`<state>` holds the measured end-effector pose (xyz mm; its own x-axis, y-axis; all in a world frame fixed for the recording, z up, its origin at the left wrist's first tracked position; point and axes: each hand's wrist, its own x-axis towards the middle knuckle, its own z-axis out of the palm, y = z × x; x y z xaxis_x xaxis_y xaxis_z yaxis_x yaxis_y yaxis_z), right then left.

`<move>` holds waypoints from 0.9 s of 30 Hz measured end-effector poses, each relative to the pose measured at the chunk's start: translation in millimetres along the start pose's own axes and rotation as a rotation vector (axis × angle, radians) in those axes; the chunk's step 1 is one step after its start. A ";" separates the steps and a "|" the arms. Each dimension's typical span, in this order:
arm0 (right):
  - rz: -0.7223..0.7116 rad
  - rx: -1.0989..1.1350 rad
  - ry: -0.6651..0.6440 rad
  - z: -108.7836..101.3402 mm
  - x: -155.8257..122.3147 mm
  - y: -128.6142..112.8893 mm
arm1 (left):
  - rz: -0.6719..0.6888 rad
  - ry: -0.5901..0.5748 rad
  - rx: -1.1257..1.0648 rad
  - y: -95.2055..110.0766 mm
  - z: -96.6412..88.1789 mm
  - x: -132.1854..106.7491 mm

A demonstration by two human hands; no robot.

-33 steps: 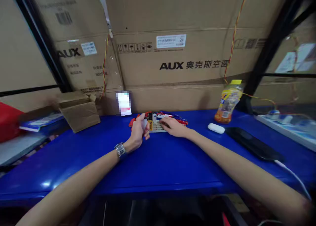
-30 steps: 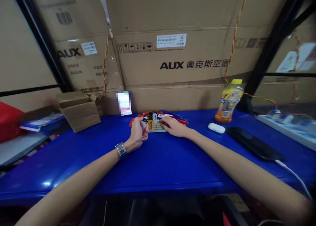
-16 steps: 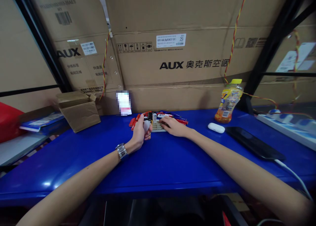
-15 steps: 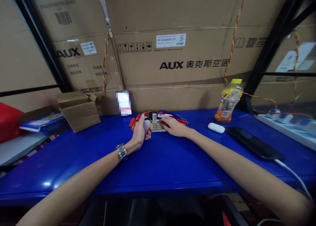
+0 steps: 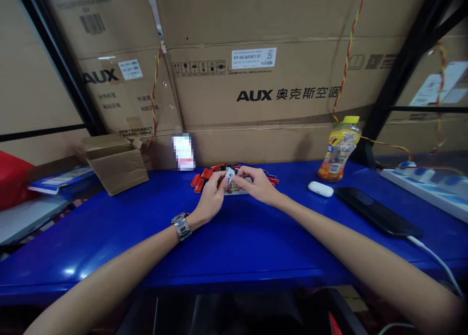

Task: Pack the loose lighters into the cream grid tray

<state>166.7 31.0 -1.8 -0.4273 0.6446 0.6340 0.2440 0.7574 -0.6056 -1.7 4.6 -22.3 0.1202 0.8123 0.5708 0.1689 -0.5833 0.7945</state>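
On the blue table [image 5: 234,237] both my hands meet over a pile of small red and blue packets [image 5: 200,180] near the back edge. My left hand [image 5: 212,198], with a metal watch on the wrist, pinches a small white piece [image 5: 230,174] by its left side. My right hand [image 5: 256,183] pinches the same white piece from the right. A pale flat tray-like item [image 5: 234,191] lies under the hands, mostly hidden.
Large AUX cardboard boxes [image 5: 270,81] form the wall behind. A small open carton [image 5: 115,163] stands at left, a yellow-capped drink bottle [image 5: 339,149] at right, then a white earbud case [image 5: 320,189] and a black phone [image 5: 376,217] on a cable.
My left hand has moved from a loose fist beside the pile up toward the right hand. My right hand has lifted off the tray, and both now pinch the white piece together.
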 end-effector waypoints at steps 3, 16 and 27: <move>0.024 0.056 0.022 6.6 1.6 1.0 | 0.050 -0.006 0.095 -3.0 -2.9 0.9; 0.158 0.170 0.065 3.9 12.5 41.9 | -0.016 0.254 0.389 7.8 -3.7 2.0; 0.236 0.038 -0.029 10.9 11.9 54.5 | -0.046 0.202 0.392 11.0 -5.0 3.2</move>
<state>165.5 78.8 -32.5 -0.3877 0.7993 0.4592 0.3075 0.5817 -0.7530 -4.3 0.8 -10.7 -0.0828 0.7983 0.5966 0.5328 -0.4704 0.7034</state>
